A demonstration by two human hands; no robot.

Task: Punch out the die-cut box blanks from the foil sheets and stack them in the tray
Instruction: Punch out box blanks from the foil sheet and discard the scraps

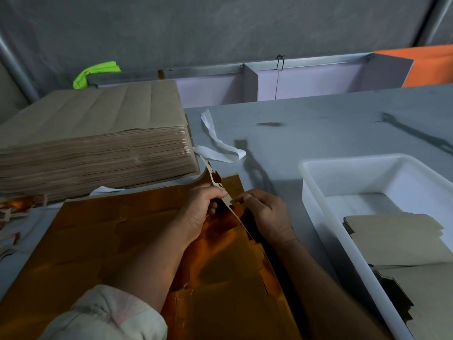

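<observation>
Left hand (202, 208) and right hand (268, 214) pinching thin jagged strip (228, 196), glossy copper foil sheet (110, 229), matte blanks (392, 238) in white tray (315, 195)

Left hand (201, 209) and right hand (267, 212) pinching a thin scrap strip (215, 179) over a gold foil sheet (110, 241) at the desk's (318, 123) near edge, brown sheet stack (98, 143) at its left edge, white tray (316, 200) with blanks (392, 239) at right
</observation>
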